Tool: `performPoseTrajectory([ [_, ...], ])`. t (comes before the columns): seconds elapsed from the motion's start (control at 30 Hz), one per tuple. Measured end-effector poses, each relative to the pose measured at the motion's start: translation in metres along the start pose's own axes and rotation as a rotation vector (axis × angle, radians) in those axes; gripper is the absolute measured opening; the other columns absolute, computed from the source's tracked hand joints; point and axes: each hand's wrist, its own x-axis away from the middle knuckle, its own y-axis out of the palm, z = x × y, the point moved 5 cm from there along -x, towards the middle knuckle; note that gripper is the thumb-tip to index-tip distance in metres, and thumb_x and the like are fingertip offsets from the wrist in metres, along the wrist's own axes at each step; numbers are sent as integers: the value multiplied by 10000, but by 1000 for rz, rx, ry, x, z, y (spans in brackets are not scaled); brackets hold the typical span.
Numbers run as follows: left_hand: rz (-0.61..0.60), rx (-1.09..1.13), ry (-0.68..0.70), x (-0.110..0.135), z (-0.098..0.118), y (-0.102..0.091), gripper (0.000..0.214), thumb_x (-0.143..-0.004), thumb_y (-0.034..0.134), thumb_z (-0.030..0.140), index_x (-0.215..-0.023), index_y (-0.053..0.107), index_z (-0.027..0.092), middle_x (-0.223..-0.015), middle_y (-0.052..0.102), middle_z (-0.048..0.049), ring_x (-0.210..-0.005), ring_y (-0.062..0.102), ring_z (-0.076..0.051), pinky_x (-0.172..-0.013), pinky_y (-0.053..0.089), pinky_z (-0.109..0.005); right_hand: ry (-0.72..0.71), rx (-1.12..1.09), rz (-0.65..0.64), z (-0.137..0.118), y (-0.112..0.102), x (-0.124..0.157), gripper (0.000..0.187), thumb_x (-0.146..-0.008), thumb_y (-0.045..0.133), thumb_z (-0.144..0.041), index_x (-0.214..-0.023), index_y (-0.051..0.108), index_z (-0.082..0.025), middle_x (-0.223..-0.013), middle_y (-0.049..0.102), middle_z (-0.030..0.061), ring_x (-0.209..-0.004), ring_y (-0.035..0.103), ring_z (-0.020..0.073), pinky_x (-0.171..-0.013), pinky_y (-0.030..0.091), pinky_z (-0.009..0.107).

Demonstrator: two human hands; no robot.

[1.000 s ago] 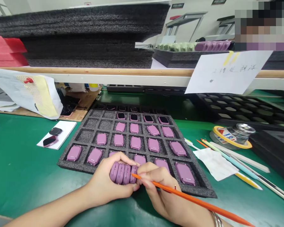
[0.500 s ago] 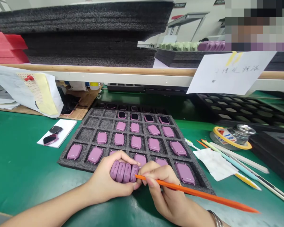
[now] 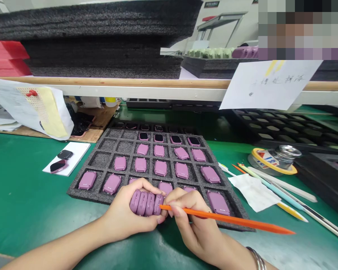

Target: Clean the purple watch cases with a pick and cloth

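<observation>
Currently, our left hand [image 3: 131,219]: we clasp a row of four purple watch cases [image 3: 142,203] on edge, the fingers curled over the far side and the thumb pressed along the near side.
Our right hand [image 3: 195,221]: we pinch an orange stick [image 3: 228,218] between thumb and fingers, its left tip at the rightmost case of that row; firm contact we cannot tell.
Row's place: near middle of our scene, in front of the foam tray [image 3: 71,194].
Tray compartments: purple cases lie back up in the nearer rows; farther off, four show dark screens [image 3: 176,139].
White pad [image 3: 80,150] on the left: two dark-faced watches [image 3: 58,166] lie close together.
Right of the tray: a white cloth [image 3: 255,191] lies over a yellow-tipped tool [image 3: 294,213], near a metal-capped jar [image 3: 288,152].
Far shelf [image 3: 124,83]: we see stacked black foam [image 3: 101,37] and, hanging on the right, a handwritten note [image 3: 270,86].
</observation>
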Motion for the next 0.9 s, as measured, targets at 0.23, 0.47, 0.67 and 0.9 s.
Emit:
performPoseTrajectory([
  [0.23, 4, -24, 6, 0, 0, -1, 333, -647, 803, 135, -918, 629, 218, -1044, 749, -49, -1009, 700, -256, -936, 511, -398, 4, 27, -17, -1, 0, -1, 118, -1074, 354, -222, -1022, 458, -245, -841, 574, 22, -788, 636, 148, -699, 586, 282],
  [0.47, -2, -27, -7, 1, -1, -1, 338, -643, 800, 147, -920, 619, 214, -1033, 745, -62, -1011, 696, -274, -914, 516, -403, 4, 49, -17, -2, -2, -1, 111, -1071, 362, -227, -1011, 454, -242, -832, 577, 19, -769, 632, 144, -680, 571, 275],
  [0.67, 6, -70, 20, 0, -1, -1, 352, -639, 812, 158, -929, 620, 209, -1054, 729, -70, -1021, 685, -281, -943, 493, -421, 16, 52, -65, -2, 1, -2, 118, -1074, 349, -239, -1013, 451, -250, -840, 578, 21, -766, 621, 149, -678, 572, 279],
  [0.9, -16, -34, 12, 0, -3, 1, 347, -652, 811, 164, -930, 608, 211, -1016, 737, -63, -961, 697, -262, -869, 525, -392, 31, 30, -25, 0, 0, -5, 131, -1079, 345, -244, -988, 440, -246, -821, 554, 4, -745, 621, 137, -663, 564, 269],
])
